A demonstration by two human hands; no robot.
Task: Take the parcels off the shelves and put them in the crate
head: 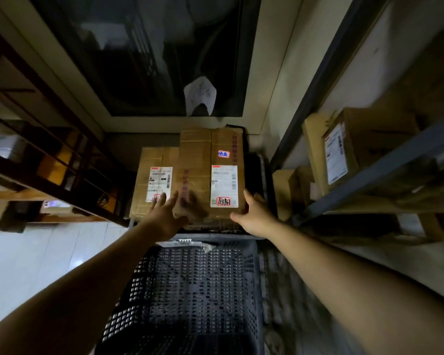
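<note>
Parcels, head view: the big cardboard parcel [203, 172] lies flat at centre frame, just past the far rim of the crate [190, 283]. It carries a white shipping label [224, 185] with a red-stamped sticker at its near end, and a small blue-and-red sticker [223, 154] higher up. A lower second parcel [145, 175] sits tight against its left side and has its own white label [159, 184].

The left hand [164, 219] is wide open with fingers spread, over the near left edge of the big parcel. Its fingertips reach toward the second parcel's label. Motion blur hides whether the palm actually touches cardboard.

The right hand [251, 213] is at the near right corner of the big parcel. Its fingers lie straight along the right side and the thumb is by the near edge, flat against the box and not curled round it.

The crate is dark grey perforated plastic with nothing visible inside. It stands on the floor between the two forearms. A dark rim [258, 165] shows to the right of the big parcel; what it belongs to cannot be told.

The right shelving [385, 172] is a grey metal rack with several cardboard boxes, and one labelled box [364, 147] stands upright on it. The left shelving [54, 175] is dark, its contents blurred. A dark glass panel [139, 52] fills the top, with a paper note [200, 96] stuck to it. Pale floor tiles [36, 257] show at lower left.
</note>
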